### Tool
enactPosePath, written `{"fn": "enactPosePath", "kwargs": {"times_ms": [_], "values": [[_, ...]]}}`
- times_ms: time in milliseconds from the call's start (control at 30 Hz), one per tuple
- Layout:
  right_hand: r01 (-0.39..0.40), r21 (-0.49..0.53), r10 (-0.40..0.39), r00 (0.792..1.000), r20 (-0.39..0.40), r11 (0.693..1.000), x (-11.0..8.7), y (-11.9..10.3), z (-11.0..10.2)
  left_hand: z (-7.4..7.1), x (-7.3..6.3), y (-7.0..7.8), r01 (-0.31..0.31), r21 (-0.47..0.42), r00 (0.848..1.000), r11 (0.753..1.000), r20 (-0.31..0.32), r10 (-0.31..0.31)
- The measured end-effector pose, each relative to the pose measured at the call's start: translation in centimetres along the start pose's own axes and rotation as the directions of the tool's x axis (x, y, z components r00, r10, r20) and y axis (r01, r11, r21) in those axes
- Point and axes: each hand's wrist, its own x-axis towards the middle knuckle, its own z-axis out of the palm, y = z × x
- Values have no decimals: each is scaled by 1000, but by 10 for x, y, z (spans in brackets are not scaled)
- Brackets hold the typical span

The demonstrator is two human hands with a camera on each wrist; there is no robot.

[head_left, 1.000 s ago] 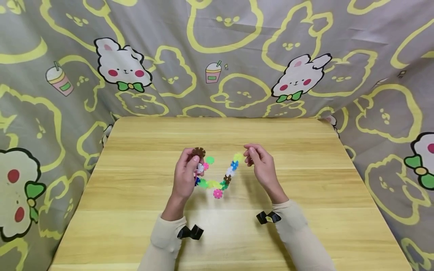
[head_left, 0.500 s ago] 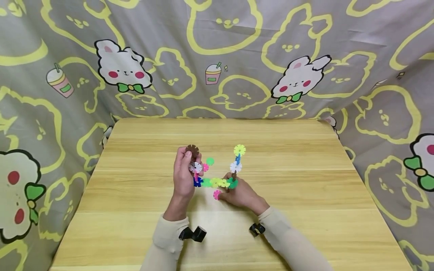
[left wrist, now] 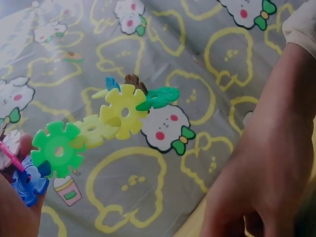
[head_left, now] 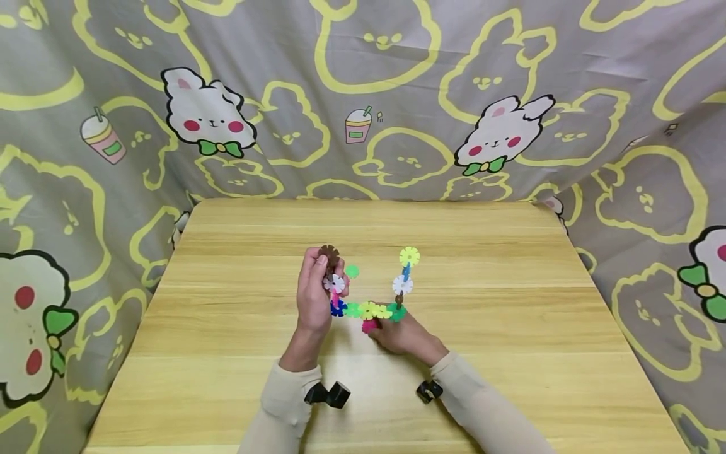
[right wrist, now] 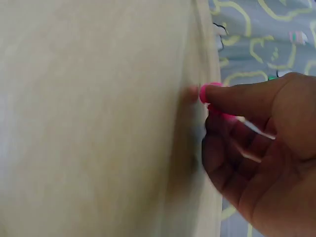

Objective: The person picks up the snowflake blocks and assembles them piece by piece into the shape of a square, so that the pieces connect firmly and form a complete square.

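A U-shaped chain of notched plastic snowflake discs hangs from my left hand, which grips its left arm. There the brown disc sits at the thumb, above a white disc and a dark blue disc. Green and yellow discs form the bottom of the U. Its right arm rises to a white disc and a yellow disc. Behind the chain's bottom, my right hand pinches a pink snowflake disc between thumb and fingers.
A loose light green disc lies on the wooden table, just right of my left fingers. Patterned curtains enclose the table's back and sides. Black wrist cameras sit at both cuffs.
My right hand has left the yellow end of the chain, moved down and left, and taken hold of the pink disc from the table. The chain's right arm has turned more upright.
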Motion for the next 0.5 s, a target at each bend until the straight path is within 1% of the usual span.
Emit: {"fn": "enactPosePath", "kwargs": {"times_ms": [67, 100, 133, 167, 200, 233, 267, 300, 333, 367, 433, 500], "values": [[-17, 93, 21, 999, -48, 996, -1, 6, -9, 1, 0, 0, 1, 17, 1000, 1000, -10, -1], [-29, 144, 42, 995, -85, 989, -2, 9, -16, 2, 1, -1, 1, 27, 1000, 1000, -19, -1], [-24, 173, 50, 988, -146, 985, -2, 13, -24, 2, 1, -1, 1, 35, 1000, 999, -28, 0], [-22, 184, 61, 977, -206, 983, -2, 17, -33, 2, 1, -1, 0, 44, 999, 999, -37, 1], [-22, 199, 76, 961, -267, 980, -3, 20, -45, 3, 1, -2, 0, 50, 999, 999, -44, 3], [-17, 217, 90, 938, -334, 976, -3, 22, -56, 3, 1, -3, -1, 57, 999, 998, -50, 4], [-13, 232, 106, 912, -396, 973, -4, 23, -68, 3, 1, -4, -3, 63, 998, 998, -55, 7], [2, 241, 114, 877, -467, 970, -5, 23, -80, 3, 1, -4, -3, 66, 998, 998, -59, 6], [34, 243, 105, 836, -538, 969, -7, 22, -90, 3, 1, -5, -2, 68, 998, 998, -60, 6], [64, 254, 103, 799, -592, 965, -8, 19, -100, 4, 1, -6, 0, 71, 998, 997, -60, 4], [151, 246, 64, 719, -692, 957, -12, 11, -116, 5, 0, -8, 4, 73, 998, 997, -60, 0], [240, 209, -1, 661, -750, 948, -14, -1, -125, 7, 0, -9, 7, 74, 998, 997, -59, -2]]}}
